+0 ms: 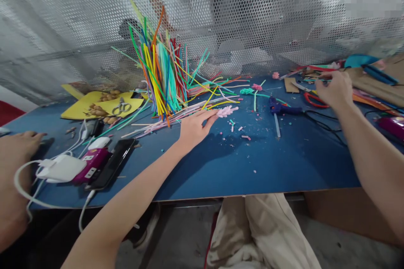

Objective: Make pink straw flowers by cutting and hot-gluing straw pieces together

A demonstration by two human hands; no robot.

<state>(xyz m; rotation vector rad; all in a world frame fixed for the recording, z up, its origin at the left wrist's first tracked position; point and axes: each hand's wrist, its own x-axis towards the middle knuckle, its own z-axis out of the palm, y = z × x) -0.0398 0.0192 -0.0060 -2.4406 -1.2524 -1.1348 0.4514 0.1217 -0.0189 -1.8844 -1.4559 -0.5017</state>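
My left hand (194, 128) reaches across the blue table (221, 164), and its fingertips pinch the end of a pink fuzzy pipe-cleaner flower (227, 111). Just left of it, a big bundle of coloured pipe cleaners (160, 75) stands fanned out, with loose ones lying at its foot. My right hand (335, 89) is at the far right, fingers curled down over craft scraps beside red-handled scissors (312, 100). Whether it grips anything is hidden. A blue glue gun (280, 109) lies between my hands.
At the left edge another person's hand (19, 145) rests on the table by a white charger (61, 168), a magenta device (91, 162) and a black phone (110, 164). Yellow foam sheets with metal scissors (121, 107) lie behind them. A perforated metal screen (252, 17) closes off the back.
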